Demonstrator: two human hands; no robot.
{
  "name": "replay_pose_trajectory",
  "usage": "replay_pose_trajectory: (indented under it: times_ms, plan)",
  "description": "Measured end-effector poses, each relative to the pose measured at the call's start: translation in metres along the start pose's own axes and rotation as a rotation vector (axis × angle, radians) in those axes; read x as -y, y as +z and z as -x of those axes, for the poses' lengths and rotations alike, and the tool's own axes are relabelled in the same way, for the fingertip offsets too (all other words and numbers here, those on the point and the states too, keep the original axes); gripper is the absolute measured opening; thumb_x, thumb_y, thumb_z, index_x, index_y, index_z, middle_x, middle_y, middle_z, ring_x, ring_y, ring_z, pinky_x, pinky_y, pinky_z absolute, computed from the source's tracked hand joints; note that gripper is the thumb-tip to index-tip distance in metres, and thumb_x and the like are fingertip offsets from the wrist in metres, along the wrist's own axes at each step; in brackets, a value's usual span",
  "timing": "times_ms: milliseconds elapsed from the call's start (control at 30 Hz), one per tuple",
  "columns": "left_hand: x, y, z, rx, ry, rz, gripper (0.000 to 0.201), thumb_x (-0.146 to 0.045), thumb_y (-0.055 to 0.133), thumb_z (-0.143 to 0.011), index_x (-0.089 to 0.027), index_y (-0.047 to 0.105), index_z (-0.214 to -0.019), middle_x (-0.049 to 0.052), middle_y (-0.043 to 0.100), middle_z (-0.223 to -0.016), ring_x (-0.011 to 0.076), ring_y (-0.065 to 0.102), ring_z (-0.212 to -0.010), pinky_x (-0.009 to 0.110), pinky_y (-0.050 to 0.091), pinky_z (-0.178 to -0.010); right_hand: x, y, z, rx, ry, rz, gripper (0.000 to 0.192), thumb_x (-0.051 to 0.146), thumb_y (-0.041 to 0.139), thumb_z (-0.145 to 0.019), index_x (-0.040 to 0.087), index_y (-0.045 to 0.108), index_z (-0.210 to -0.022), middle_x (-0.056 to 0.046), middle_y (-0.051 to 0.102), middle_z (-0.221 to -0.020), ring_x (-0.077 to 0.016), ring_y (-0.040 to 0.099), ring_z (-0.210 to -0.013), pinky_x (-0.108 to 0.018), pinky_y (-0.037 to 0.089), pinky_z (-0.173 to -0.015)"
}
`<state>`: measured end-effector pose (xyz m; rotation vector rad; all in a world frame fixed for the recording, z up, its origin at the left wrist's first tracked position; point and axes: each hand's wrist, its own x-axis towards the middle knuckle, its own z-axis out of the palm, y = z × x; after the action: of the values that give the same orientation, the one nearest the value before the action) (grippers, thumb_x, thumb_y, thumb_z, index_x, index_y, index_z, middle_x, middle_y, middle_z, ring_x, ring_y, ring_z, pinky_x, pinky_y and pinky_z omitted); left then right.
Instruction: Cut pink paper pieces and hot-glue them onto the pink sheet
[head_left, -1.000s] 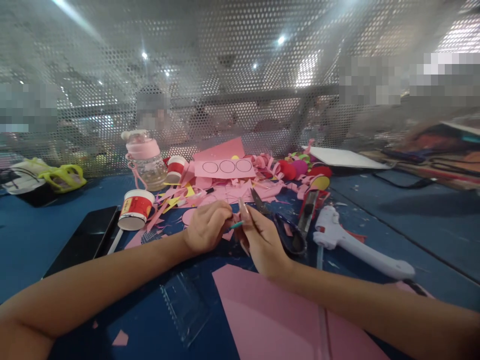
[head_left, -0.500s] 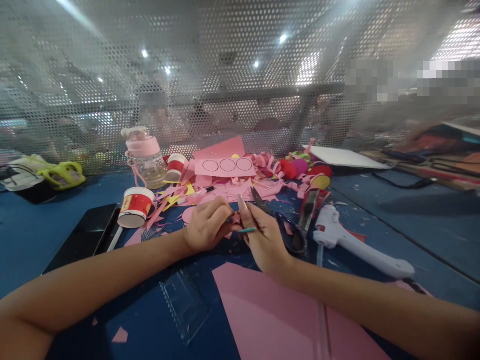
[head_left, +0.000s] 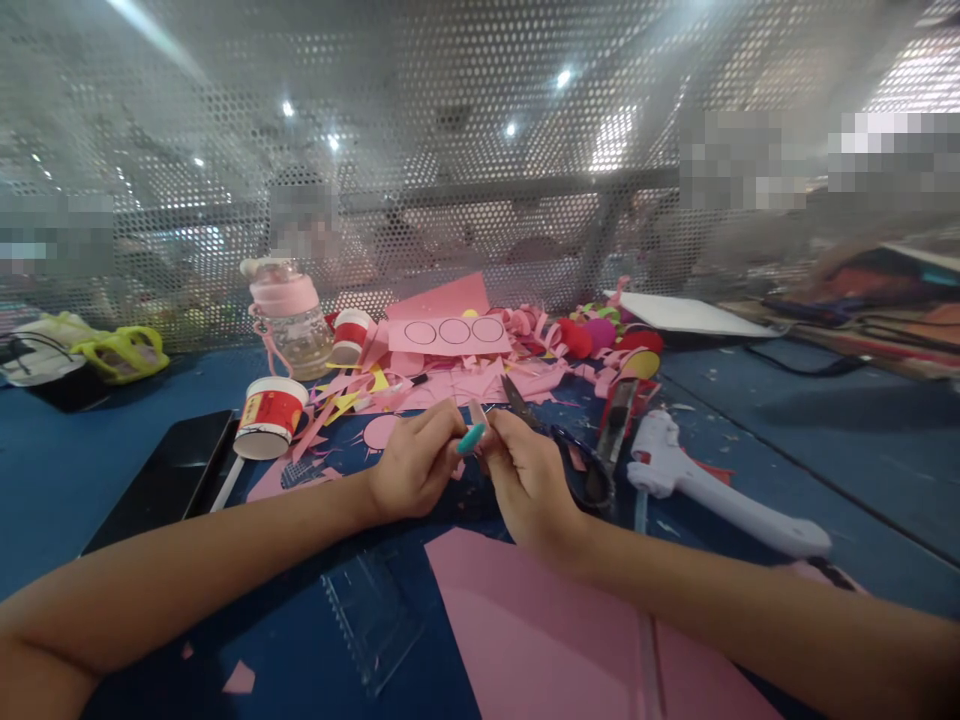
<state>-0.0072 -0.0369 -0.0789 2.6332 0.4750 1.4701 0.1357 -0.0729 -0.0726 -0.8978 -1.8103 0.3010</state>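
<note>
Both hands meet at the table's centre: left hand and right hand pinch a thin teal stick between fingertips, apparently rolling a pink paper scrap around it. Next calls for steady twisting, I'd judge. Scissors lie at three o'clock, the glue gun beyond.

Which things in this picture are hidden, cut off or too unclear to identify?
Head view:
- Pink piece between the left hand and right hand: fingers cover it; shape unclear.
- Teal tool: only its end shows; the rest is inside the grip.
- Pink sheet: cut off by the bottom edge.
- Scissors: partly behind the right hand.
- Area behind the mesh screen: blurred.
</note>
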Motion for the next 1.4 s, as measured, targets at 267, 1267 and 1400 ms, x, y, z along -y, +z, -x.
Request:
replay_pose_trajectory:
  times_ms: [267,1267,1400]
  plan:
    - [-0.014,0.002,-0.002,-0.059,-0.128,-0.078,0.019,-0.018,0.035,-0.089,-0.016,0.045,-0.073,-0.001,0.046,-0.063,0.0086,0.042,-0.055,0.021,0.034,-0.051,0.004,0.000,-0.001,0.004,0.012,-0.037,0.025,0.021,0.031,-0.091,0.021,0.036,-0.067,0.003,0.040,-0.056,-0.0115,0.040,-0.052,-0.024,0.032,-0.050]
    - [-0.028,0.003,0.000,-0.051,-0.132,0.016,0.019,-0.022,0.028,-0.092,-0.018,0.043,-0.082,0.000,0.050,-0.067,0.0091,0.047,-0.056,0.020,0.038,-0.052,0.012,-0.003,0.003,-0.050,-0.213,0.146,0.024,0.013,0.034,-0.088,0.021,0.036,-0.066,0.002,0.042,-0.058,-0.0112,0.041,-0.051,-0.024,0.033,-0.050]
    - [-0.020,0.003,-0.003,-0.046,-0.192,-0.041,0.021,-0.023,0.028,-0.091,-0.018,0.043,-0.077,-0.001,0.049,-0.063,0.0095,0.045,-0.053,0.022,0.037,-0.050,0.007,-0.001,0.000,-0.059,-0.130,0.143,0.028,0.018,0.034,-0.090,0.021,0.033,-0.062,0.003,0.040,-0.054,-0.0106,0.040,-0.050,-0.024,0.031,-0.050]
